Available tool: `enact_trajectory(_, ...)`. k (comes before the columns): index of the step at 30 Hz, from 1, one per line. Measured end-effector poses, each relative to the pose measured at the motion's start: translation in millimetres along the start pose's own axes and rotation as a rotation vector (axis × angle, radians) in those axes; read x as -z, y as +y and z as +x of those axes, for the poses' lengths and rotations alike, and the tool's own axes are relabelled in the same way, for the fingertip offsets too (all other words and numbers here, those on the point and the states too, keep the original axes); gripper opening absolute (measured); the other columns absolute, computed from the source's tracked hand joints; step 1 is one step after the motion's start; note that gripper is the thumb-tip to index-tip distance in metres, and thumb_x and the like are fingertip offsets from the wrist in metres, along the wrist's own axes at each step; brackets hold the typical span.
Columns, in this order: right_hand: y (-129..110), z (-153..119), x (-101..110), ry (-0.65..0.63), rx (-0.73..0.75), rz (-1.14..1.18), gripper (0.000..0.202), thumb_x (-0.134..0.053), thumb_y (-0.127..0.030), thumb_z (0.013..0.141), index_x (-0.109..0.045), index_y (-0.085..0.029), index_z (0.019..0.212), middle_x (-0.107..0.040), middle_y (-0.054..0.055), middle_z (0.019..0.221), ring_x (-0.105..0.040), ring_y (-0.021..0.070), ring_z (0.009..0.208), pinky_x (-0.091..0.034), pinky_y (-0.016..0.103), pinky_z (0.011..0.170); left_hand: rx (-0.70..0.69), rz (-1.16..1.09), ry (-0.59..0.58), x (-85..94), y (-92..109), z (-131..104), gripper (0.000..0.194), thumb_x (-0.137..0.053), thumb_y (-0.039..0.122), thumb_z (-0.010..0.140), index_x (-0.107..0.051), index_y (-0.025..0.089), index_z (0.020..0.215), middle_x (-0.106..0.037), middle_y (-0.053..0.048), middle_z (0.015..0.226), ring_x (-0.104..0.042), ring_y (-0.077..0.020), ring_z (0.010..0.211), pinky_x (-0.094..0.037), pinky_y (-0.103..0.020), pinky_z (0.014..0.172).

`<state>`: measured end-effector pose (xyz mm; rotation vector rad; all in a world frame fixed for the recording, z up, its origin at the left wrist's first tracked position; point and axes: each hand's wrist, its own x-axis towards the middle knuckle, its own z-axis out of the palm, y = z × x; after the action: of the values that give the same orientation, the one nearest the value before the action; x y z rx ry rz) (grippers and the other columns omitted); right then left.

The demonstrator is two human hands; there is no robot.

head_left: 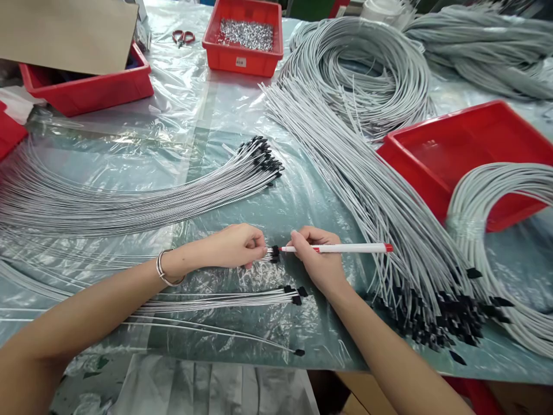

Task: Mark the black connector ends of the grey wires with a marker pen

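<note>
My left hand (242, 246) is closed around a small bundle of thin white cables (262, 257), just behind their black end connectors (275, 253). In my right hand (319, 259) is a white marker pen with red ends (356, 248), held almost level. Its red tip points left and meets or nearly meets the black connectors; I cannot tell which. Nearer the front edge, a small group of cables with black connectors (259, 297) lies below my hands, and a single cable end (298, 352) rests below that.
Behind my left hand lies a large cable bundle (173, 202). To the right spread grey cables (345, 155) with black ends and coils (415, 69). Red bins stand around: one with small metal parts (246, 36), one under cardboard (90, 92), one tilted (470, 138). Red-handled snips (184, 37) lie at the back.
</note>
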<state>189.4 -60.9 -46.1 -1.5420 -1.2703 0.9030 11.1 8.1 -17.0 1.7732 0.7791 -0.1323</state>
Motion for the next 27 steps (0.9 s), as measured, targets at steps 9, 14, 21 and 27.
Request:
enact_trajectory(9,-2.5,-1.4,-5.9,-0.032,0.037,-0.076,0.031,-0.053,-0.029,0.074,-0.048,-0.017,0.046,-0.042,-0.002,0.043,-0.035,0.0091,0.043,-0.028,0.023,0.043,0.01,0.019,0.032,-1.4,1.8,0.7,0.023,-0.045,0.036,0.082,-0.052,0.017,0.072,-0.059,0.001,0.056,-0.045,-0.0069,0.045,-0.033,-0.018,0.045)
enact_trajectory(14,-3.0,-2.2,-7.6,-0.041,0.058,-0.102,0.031,-0.052,-0.029,0.074,-0.045,-0.017,0.046,-0.035,-0.004,0.042,-0.031,0.0084,0.043,-0.025,0.023,0.043,0.0,0.024,0.036,-2.5,-1.4,0.9,0.023,-0.045,0.037,0.081,-0.052,0.017,0.073,-0.059,0.001,0.056,-0.046,-0.0076,0.046,-0.033,-0.019,0.046)
enact_trajectory(21,-2.9,-0.3,-6.0,-0.041,0.046,-0.084,0.032,-0.052,-0.029,0.074,-0.045,-0.017,0.045,-0.037,-0.004,0.043,-0.032,0.0085,0.043,-0.026,0.022,0.043,0.005,0.018,0.035,-2.4,-0.6,1.1,0.023,-0.046,0.037,0.081,-0.052,0.016,0.072,-0.059,0.001,0.055,-0.046,-0.0073,0.046,-0.033,-0.019,0.047)
enact_trajectory(27,5.2,3.8,-0.5,-0.015,-0.021,0.089,0.032,-0.055,-0.033,0.076,-0.052,-0.017,0.048,-0.042,-0.003,0.043,-0.033,0.009,0.043,-0.026,0.024,0.044,0.025,0.019,-0.005,0.8,5.3,-3.7,0.025,-0.045,0.037,0.084,-0.054,0.016,0.075,-0.059,0.0,0.059,-0.046,-0.0074,0.047,-0.034,-0.02,0.049)
